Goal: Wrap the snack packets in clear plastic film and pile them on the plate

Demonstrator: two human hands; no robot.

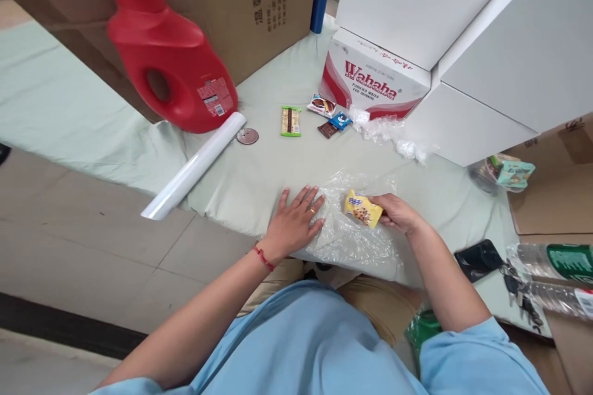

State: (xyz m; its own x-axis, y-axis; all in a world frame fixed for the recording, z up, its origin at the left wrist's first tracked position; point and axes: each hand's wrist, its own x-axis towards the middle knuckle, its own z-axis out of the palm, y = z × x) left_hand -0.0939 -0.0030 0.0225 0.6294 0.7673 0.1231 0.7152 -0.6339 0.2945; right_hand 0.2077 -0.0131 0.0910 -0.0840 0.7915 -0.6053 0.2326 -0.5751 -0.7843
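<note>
Fingers spread, my left hand (296, 219) lies flat at the table's front edge, on the left border of a crinkled clear plastic sheet (370, 250). My right hand (396, 213) grips a small yellow snack packet (362, 209) by its right end, over the sheet. The packet has blue lettering and a picture of cookies. Farther back lie a green-edged snack packet (291, 121), a white packet with a chocolate cake picture (322, 105), a blue packet (340, 120) and a brown packet (327, 129).
A white plastic roll (194, 166) and a round disc (248, 136) lie beside a red detergent jug (176, 62). Crumpled plastic (389, 133) sits before the Wahaha box (375, 77). At right are a tub of snacks (486, 174), a black phone-like item (479, 259), keys (521, 296) and plastic bottles (551, 260).
</note>
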